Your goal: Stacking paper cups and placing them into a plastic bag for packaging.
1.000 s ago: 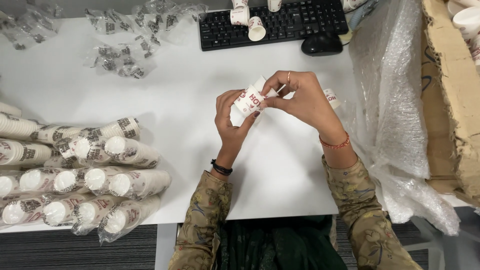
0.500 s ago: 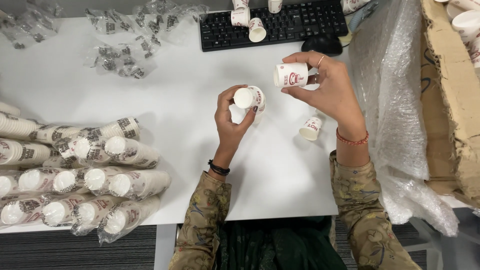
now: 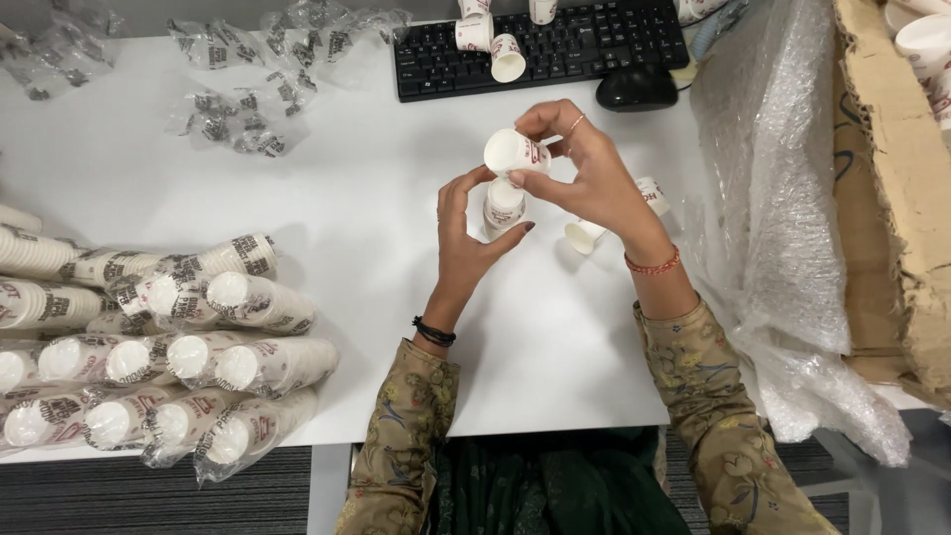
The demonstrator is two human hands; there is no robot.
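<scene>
The person sits at a white tabletop (image 3: 555, 337). Half a second ago the hands were apart, each with one paper cup; now they have closed in together. The right hand (image 3: 594, 183) pinches a single cup (image 3: 515, 151) directly above the stack of cups (image 3: 503, 205) gripped by the left hand (image 3: 471, 233), so the upper cup looks poised to nest into it. Just right of the stack, two loose cups (image 3: 584, 234) lie on their sides. Left of the stack sit wrapped sleeves of cups (image 3: 198, 357). Right of it is crumpled bubble wrap (image 3: 773, 228), then a cardboard box (image 3: 892, 198). Beyond the stack lie a keyboard (image 3: 545, 50), a mouse (image 3: 636, 87) and empty wrappers (image 3: 238, 109); nothing blocks the hands.
</scene>
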